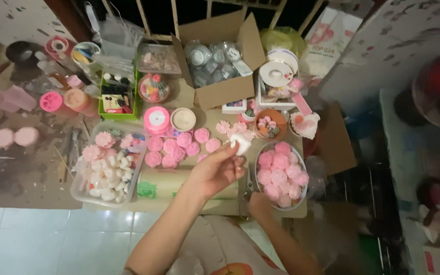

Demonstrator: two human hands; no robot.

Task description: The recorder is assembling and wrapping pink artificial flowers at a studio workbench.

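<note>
Bench crowded. Cardboard box at rear. Clear tub of white and pink pieces at left. Clear bowl of pink flowers at right. Left hand raised above bench, fingers pinching small white flower piece at its lower edge. Piece judged light, soft, easily crushed; gentle edge pinch suits. Right hand low beside bowl, blurred; cannot tell grip.
</note>
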